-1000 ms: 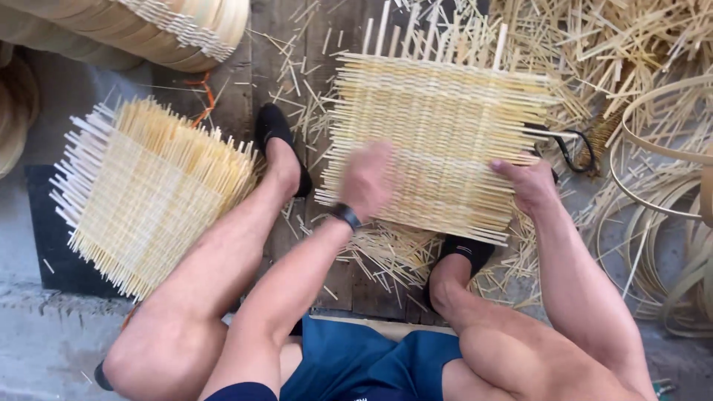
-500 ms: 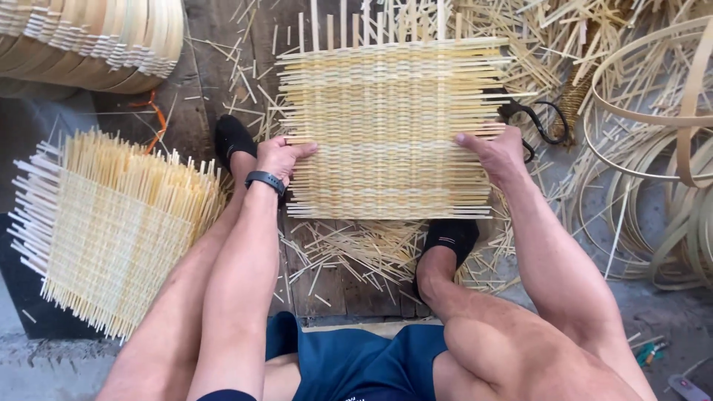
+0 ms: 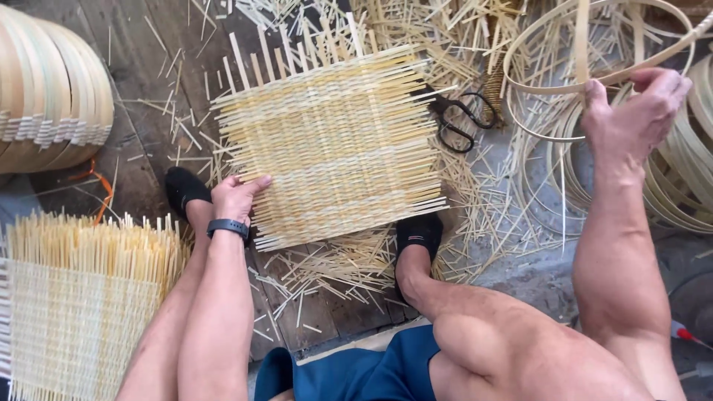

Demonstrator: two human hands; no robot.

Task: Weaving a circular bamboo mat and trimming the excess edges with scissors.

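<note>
A square woven bamboo mat (image 3: 334, 145) lies flat on the wooden floor (image 3: 148, 67) between the person's two feet in black socks, its loose strip ends sticking out on all four sides. The left hand (image 3: 239, 197) rests on the mat's near left corner, fingers stretched out flat and open against the weave; a black wristband (image 3: 228, 226) sits on that wrist. The right hand (image 3: 639, 104) is raised well to the right of the mat, fingers curled around a thin bamboo hoop (image 3: 594, 74) and gripping its rim. Below that hoop, more hoops (image 3: 683, 178) lie piled on the floor; their number cannot be counted. One pair of black-handled scissors (image 3: 460, 119) lies just beside the mat's far right corner, on scattered bamboo offcuts (image 3: 334, 267) that also litter the floor around the mat's near edge. A second woven mat (image 3: 74, 304) lies at the near left, well apart from the first. At the far left a stack of bent bamboo rims (image 3: 52, 89) stands on edge, too many and too close to count.
</note>
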